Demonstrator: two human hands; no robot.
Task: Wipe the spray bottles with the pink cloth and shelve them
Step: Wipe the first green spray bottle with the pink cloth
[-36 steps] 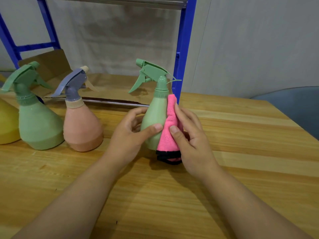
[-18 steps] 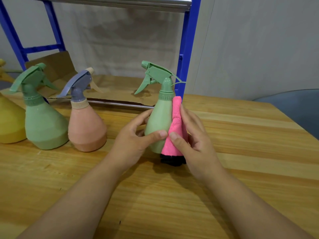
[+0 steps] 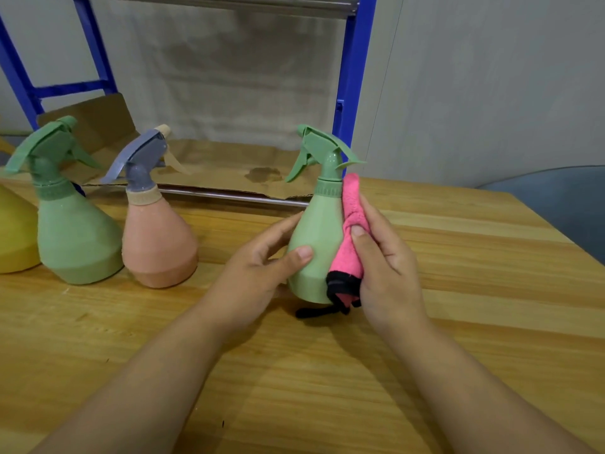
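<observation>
Pale wood with a clear grain makes the counter [image 3: 458,257], and behind it stands a blue metal shelf frame [image 3: 355,77] whose lowest shelf is lined with brown cardboard [image 3: 229,165]. The light green spray bottle [image 3: 314,247] stands near the middle of the counter, upright. The left hand [image 3: 258,273] is closed around its wide lower body, thumb on the front. The right hand [image 3: 383,257] presses the pink cloth [image 3: 352,231] against the bottle's right side, from the neck down to the base. This bottle is smooth matte plastic, cone-shaped with a narrow ribbed collar; I judge it stiff, light if it is empty, and perhaps a little slippery. The broad body seems the safest place to hold; the thin trigger looks weaker. The cloth is soft, fluffy, with a black edge. At the left wait another green spray bottle [image 3: 75,237], a salmon one with a grey head [image 3: 157,244] and a yellow one [image 3: 14,237].
</observation>
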